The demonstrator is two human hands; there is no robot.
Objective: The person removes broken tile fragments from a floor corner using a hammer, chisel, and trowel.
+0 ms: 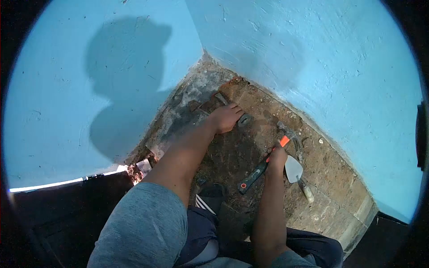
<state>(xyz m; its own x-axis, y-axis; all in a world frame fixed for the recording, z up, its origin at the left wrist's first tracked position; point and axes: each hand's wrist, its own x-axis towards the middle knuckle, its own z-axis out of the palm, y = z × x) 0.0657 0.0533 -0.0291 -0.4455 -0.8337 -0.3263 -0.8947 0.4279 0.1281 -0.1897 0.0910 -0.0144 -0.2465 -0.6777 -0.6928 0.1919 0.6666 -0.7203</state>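
My left hand is closed around a cold chisel. The chisel's flat blade points up-left at the broken floor edge, and its thick struck end shows on the other side of my fingers. My right hand grips a hammer with a black and orange handle. The hammer's metal head is raised to the right of the chisel, apart from it. Just right of my right hand lies a trowel with a pale pointed blade and a worn handle.
Blue walls meet at a corner ahead. A grey cement strip runs along the left wall, beside brown, dusty floor with loose bits. A striped slide sandal is on my foot. Rubble lies by the doorway at left.
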